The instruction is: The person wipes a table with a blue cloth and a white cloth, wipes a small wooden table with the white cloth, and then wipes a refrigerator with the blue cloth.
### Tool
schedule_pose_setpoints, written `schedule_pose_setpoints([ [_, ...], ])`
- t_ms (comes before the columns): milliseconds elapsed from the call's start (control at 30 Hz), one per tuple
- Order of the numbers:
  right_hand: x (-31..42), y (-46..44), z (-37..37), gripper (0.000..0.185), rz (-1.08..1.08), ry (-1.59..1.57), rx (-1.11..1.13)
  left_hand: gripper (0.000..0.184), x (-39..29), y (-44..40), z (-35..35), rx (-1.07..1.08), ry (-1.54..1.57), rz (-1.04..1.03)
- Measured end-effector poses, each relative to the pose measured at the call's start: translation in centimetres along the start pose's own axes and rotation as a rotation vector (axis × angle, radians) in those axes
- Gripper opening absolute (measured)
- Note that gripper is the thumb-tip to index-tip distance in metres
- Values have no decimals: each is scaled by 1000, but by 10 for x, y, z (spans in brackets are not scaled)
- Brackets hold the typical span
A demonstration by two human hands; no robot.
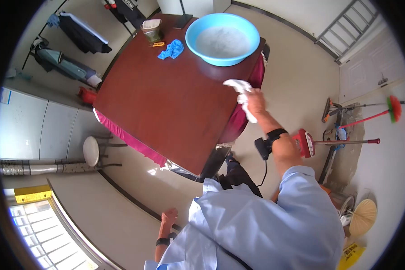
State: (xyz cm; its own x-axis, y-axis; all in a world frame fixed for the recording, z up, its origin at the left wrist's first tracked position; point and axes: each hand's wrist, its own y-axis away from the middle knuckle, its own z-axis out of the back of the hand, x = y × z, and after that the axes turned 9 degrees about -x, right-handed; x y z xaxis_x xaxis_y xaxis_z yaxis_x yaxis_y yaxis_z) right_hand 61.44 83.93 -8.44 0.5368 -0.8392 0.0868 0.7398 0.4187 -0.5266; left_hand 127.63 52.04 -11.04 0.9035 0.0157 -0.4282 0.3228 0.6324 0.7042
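My right hand (256,102) grips a crumpled white cloth (241,85) at the right edge of the dark red table (166,90). Part of the cloth lies over the tabletop and part hangs past the edge. My left hand (168,217) is low at my side, away from the table, holding nothing, with its fingers loosely bent. A light blue basin (222,58) with cloudy, sudsy water (223,42) stands on the table's far right corner, beyond the cloth. Left of the basin lies a crumpled blue cloth (172,49).
Near the far edge are a glass jar (152,32), a small orange item (157,44) and a black stand (182,20). A magenta tablecloth (130,140) hangs below the tabletop. A round stool (91,151) stands left; a red-headed mop or broom (307,143) leans right. Clothes (78,33) hang at upper left.
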Motion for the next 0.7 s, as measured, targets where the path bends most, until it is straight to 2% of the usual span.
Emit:
schedule_pose_setpoints([
  [67,-69,35,13,14,-184,140,424,27,-4,-11,4,45,-121,10],
  [100,-82,55,45,13,-277,119,443,29,8,-23,6,110,33,36],
  [167,-103,119,78,13,-319,229,560,33,41,-53,6,252,340,92],
  [200,-113,169,79,14,-372,250,582,37,22,-40,9,175,307,98],
  [233,-123,232,76,16,-309,263,603,37,16,-42,12,208,298,121],
  [267,-107,278,97,19,-431,253,726,36,14,-49,18,240,284,141],
  [300,-97,342,107,23,-391,215,864,36,13,-58,23,274,267,159],
  [333,-68,383,134,23,-569,141,993,36,15,-71,28,284,124,6],
  [367,-56,456,137,23,-503,8,1109,36,16,-85,33,293,-18,-152],
  [400,-26,506,153,21,-626,-46,1133,36,3,-95,34,269,-68,-191],
  [433,33,464,233,24,-674,-122,1215,37,-8,-106,34,243,-119,-230],
  [500,84,514,254,26,-970,-185,1265,37,-58,-102,43,140,-54,-64],
  [533,102,548,258,26,-873,-266,1192,36,-78,-100,46,124,-82,-111],
  [600,133,604,268,27,-686,-401,1036,34,-92,-128,51,266,15,-170],
  [667,157,589,281,24,-912,-447,904,31,-115,-140,49,391,93,-150],
  [700,170,575,282,23,-1012,-472,830,28,-127,-142,43,379,-16,-210],
])
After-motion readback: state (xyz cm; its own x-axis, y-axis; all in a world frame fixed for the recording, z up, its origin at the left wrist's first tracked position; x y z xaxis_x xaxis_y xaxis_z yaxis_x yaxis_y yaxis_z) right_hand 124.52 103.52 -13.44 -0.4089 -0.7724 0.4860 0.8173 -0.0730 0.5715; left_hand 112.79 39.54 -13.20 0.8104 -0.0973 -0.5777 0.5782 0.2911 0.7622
